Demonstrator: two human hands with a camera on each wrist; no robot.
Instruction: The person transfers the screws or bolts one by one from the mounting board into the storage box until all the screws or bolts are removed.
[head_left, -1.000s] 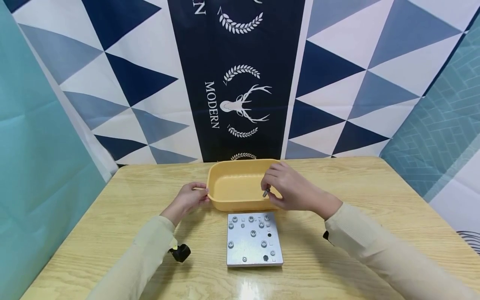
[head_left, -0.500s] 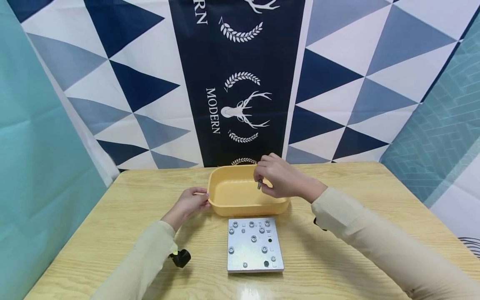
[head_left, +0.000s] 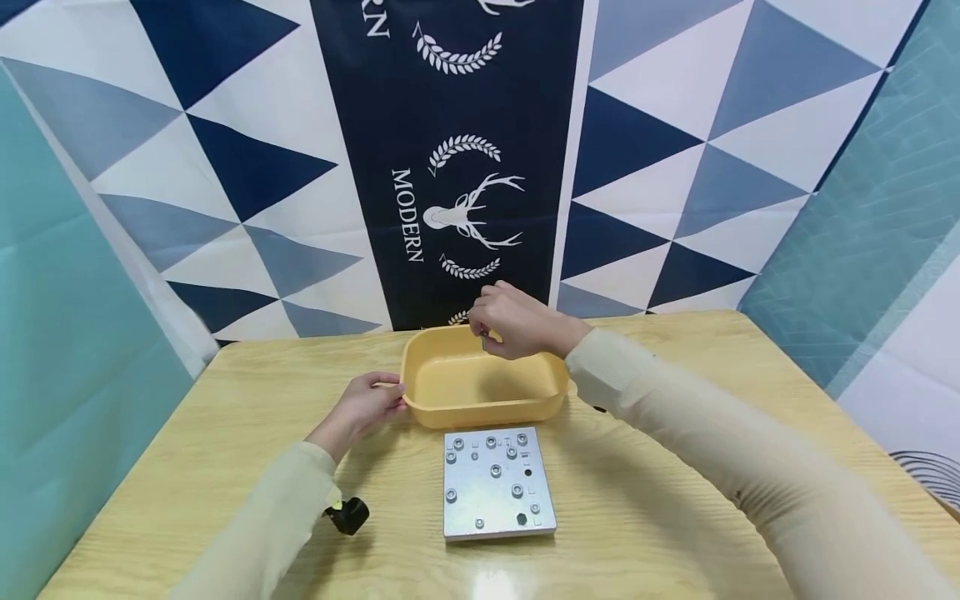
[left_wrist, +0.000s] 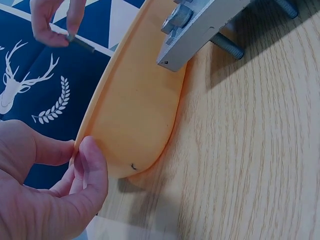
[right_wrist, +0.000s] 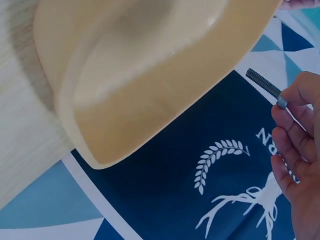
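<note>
A yellow plastic bin [head_left: 487,414] stands on the table. My left hand [head_left: 363,408] pinches its left rim between thumb and fingers, seen close in the left wrist view. Above the bin, my right hand [head_left: 513,321] holds a metal bolt [right_wrist: 265,84] by its head between thumb and fingertips, the threaded shank pointing away from the hand. The head view shows little of that bolt. In front of the bin lies a square metal plate [head_left: 491,504] with several socket-head bolts set in it and a couple of dark holes near its right side.
The wooden table [head_left: 630,500] carries bin and plate. Patterned cloth [head_left: 465,100] hangs behind the table's back edge, and a teal sheet [head_left: 82,358] hangs at the left. A black wrist device [head_left: 349,516] sits under the left sleeve.
My right hand has risen and moved left and farther back over the bin, carrying the bolt. The left hand stays at the bin's rim. The head view has shifted slightly.
</note>
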